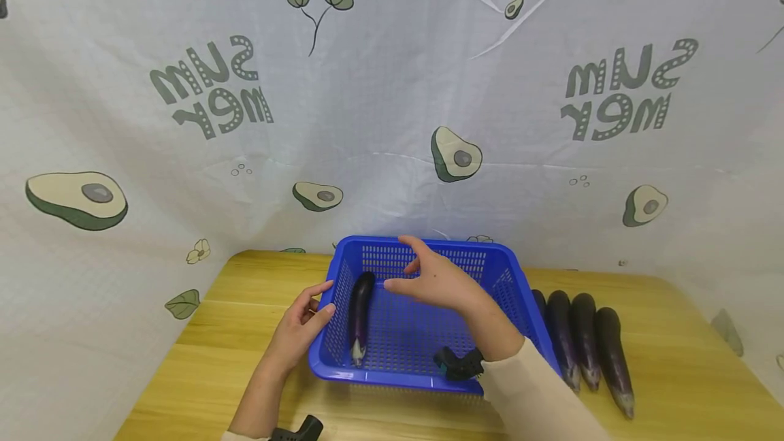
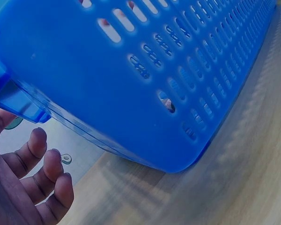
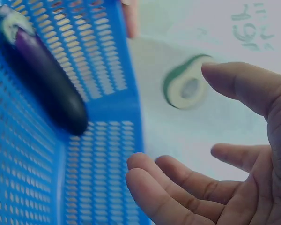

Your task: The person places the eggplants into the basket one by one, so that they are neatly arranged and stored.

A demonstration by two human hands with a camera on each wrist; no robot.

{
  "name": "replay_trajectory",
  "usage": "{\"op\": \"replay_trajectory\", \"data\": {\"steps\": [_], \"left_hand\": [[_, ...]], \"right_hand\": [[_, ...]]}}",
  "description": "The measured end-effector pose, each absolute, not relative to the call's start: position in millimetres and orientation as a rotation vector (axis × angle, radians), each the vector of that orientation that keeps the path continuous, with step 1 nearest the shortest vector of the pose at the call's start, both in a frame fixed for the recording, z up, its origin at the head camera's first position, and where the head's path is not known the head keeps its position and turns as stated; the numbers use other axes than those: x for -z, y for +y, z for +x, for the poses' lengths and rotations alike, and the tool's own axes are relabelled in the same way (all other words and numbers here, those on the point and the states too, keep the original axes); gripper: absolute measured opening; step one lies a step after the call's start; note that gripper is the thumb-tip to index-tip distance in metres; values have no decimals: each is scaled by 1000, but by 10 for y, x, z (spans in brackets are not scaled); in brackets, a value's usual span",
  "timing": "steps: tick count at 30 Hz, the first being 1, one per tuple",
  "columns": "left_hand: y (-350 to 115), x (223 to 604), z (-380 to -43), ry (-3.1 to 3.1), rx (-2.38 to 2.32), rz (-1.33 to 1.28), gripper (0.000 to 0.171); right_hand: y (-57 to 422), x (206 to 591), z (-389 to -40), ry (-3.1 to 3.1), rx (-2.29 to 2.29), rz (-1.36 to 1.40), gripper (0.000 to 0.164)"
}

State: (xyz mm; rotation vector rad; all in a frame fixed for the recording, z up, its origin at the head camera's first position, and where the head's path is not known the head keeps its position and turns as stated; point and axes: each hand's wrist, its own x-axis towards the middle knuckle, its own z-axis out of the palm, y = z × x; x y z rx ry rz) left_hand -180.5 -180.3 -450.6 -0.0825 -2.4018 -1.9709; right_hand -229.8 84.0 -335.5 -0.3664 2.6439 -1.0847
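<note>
Head view: left hand touches basket, right hand spread above, near eggplant

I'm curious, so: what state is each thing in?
Blue perforated plastic basket: upright, mostly empty.
Long dark eggplant inside: lying along left wall.
Four long dark eggplants: lying right of the basket.
White printed curtain: hanging, creased.
Bare left grip: touching the basket's rim.
Bare right grip: empty, over the basket.
</note>
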Motion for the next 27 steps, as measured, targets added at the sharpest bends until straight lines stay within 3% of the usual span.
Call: {"op": "replay_trajectory", "data": {"steps": [15,27], "left_hand": [[-1803,4516,-1799,-2398,1962,-79,47],[-1788,4501,-1795,-2402,1964,-87,47]], "right_hand": [[1777,3203,-1892,2738,1235,-289,84],[2683,3418,-1625,2851,1223,-70,83]]}}
